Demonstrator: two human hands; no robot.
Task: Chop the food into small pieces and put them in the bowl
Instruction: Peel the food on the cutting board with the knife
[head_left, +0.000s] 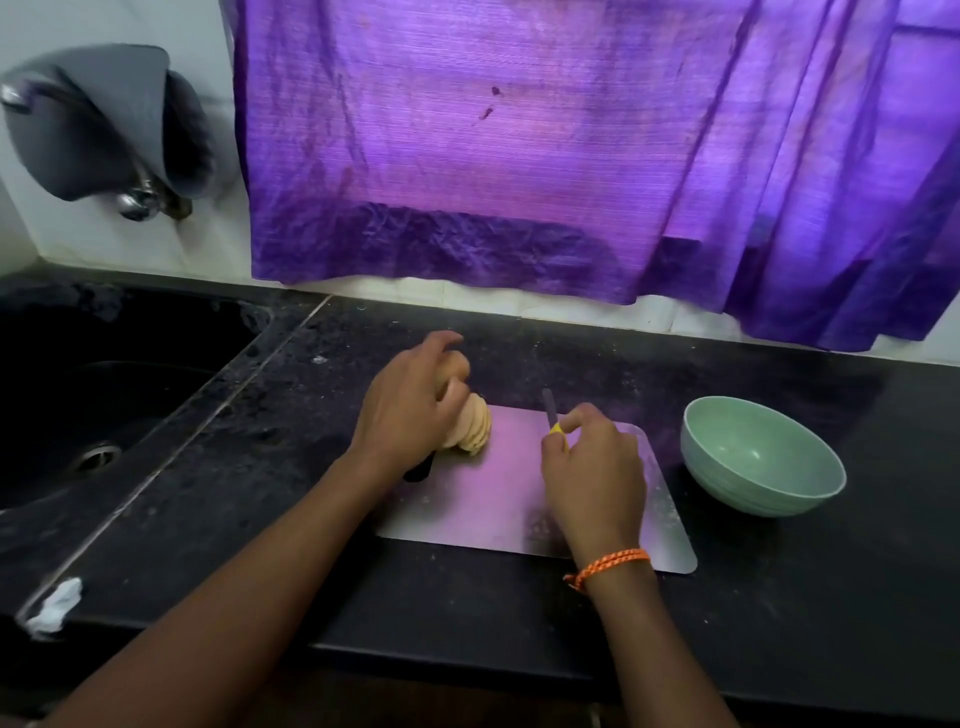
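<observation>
- The right hand, with an orange cord bracelet at its wrist, lies nearest the camera over the cutting board; its fingers curl round the yellow handle of a small knife, whose blade points away from the person. The grip looks high and pinched, so the knife could twist under pressure.
- The left hand grips the pale sliced food at the board's far left corner, fingers curled over its top. The slices fan out loosely; they could topple or slide off the board's edge onto the dark surface.
- The left fingertips sit close to the cut face, so a blade brought down there risks a nick if they are not tucked back.
- The thin metal board may skid on the surface under a hard chop.
- The green bowl stands just right of the board and appears empty; a wide sweep of the knife hand could knock it.
- A dark object under the left wrist cannot be identified.
</observation>
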